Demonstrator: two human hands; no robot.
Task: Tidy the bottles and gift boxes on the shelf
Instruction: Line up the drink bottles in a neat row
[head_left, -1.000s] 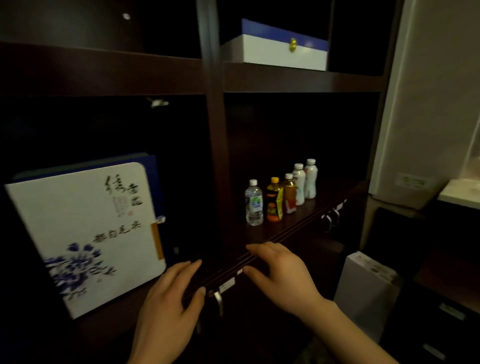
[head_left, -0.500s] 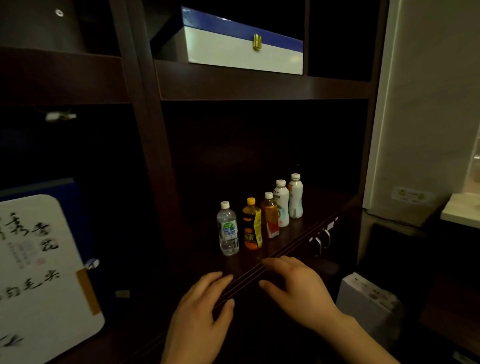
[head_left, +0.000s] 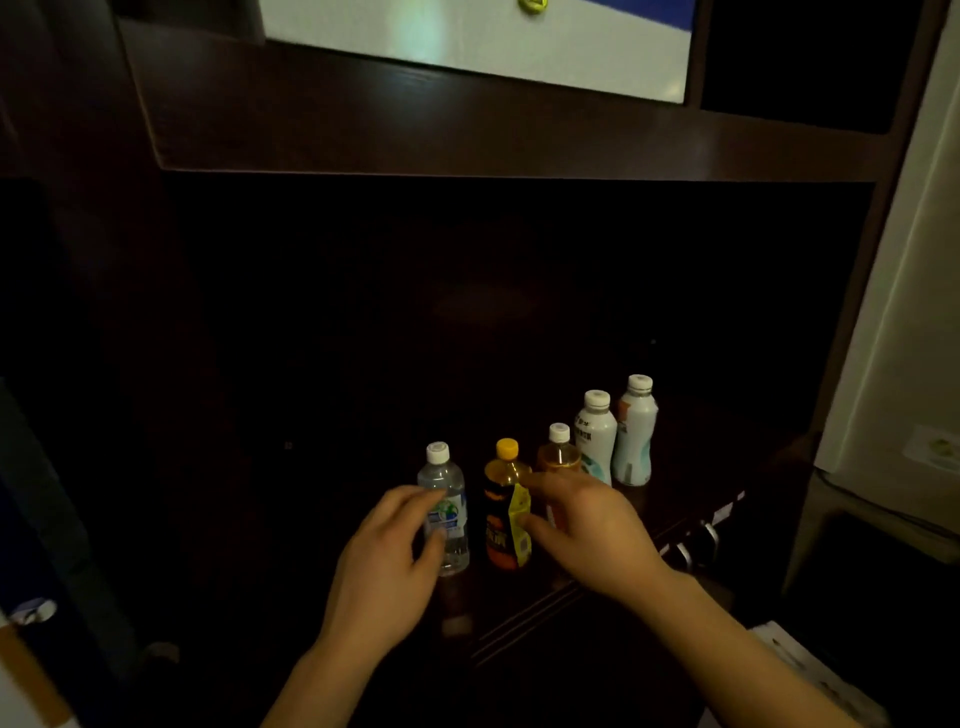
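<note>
Dark wooden shelf (head_left: 467, 140), a white-and-blue gift box (head_left: 467, 36) on its upper board, a row of bottles (head_left: 597, 436) below.
The left hand (head_left: 384, 566) curls round the water bottle (head_left: 445, 470). The right hand (head_left: 592, 530) sits against the yellow-capped bottle (head_left: 501, 519) and covers the tea bottle (head_left: 558, 457); its grip is unclear.

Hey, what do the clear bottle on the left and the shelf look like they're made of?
Clear bottle: probably transparent plastic; you see through it, white cap. Shelf: dark brown wood or veneer, slightly glossy, faint grain and reflections.
</note>
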